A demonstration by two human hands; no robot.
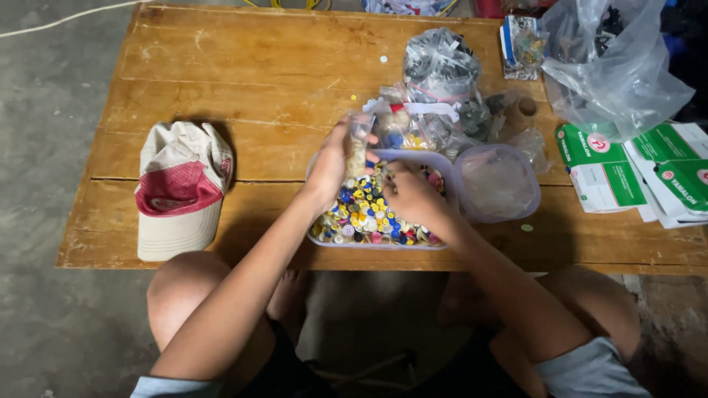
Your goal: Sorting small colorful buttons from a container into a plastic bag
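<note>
A shallow clear plastic box full of mixed coloured buttons sits near the front edge of a low wooden table. My left hand is over the box's far left corner, shut on a small clear plastic bag that holds pale buttons. My right hand rests on the pile in the box, fingers curled down among the buttons; what they pinch is hidden.
A clear lid leans at the box's right. Behind it lie several small bags of buttons. A red and beige cap lies left. Green and white cartons and a large clear bag sit right.
</note>
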